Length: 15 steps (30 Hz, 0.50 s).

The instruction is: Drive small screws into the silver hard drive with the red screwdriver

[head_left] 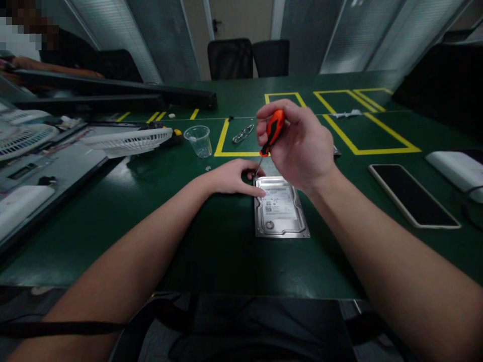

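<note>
A silver hard drive [281,208] lies flat on the green table, its labelled face up. My left hand [237,178] grips its far left corner, the thumb resting on the top and the fingers around the edge. In my right hand [302,141] is a screwdriver [276,126] with an orange and black handle, the fingers wrapped round it. Its thin shaft points down and slightly left, and the tip is at the drive's far left corner, near my left fingertips. What the tip touches there is too small to make out.
Beyond my left hand stand a clear plastic cup [199,142], small screws [208,168] and a clear-packed item [243,133]. White fan parts [132,142] and a large panel lie left. A phone [413,195] and a white device [458,171] lie right. Another person's arm [56,68] shows far left.
</note>
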Available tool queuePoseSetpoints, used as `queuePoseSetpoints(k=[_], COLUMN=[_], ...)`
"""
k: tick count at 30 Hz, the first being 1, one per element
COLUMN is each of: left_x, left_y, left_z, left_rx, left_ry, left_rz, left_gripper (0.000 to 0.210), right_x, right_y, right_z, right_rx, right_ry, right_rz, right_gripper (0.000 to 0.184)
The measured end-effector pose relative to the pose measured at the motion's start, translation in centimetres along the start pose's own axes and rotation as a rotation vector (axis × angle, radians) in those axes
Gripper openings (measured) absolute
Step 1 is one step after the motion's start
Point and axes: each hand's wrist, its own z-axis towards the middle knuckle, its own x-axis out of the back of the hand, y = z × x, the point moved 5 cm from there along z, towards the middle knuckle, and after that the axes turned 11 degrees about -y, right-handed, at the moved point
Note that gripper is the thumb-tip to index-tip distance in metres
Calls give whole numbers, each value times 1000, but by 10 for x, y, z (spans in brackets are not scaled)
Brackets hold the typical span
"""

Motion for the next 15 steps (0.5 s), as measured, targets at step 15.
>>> queuePoseSetpoints(k=[15], left_x=[0], left_y=[-1], left_z=[-1], left_rx=[18], left_ry=[8], left_rz=[16], left_gripper=[62], right_x=[-3], right_y=[0], right_z=[-5], right_rx=[-35], right_ry=[-19], right_rz=[-7], right_gripper=[23])
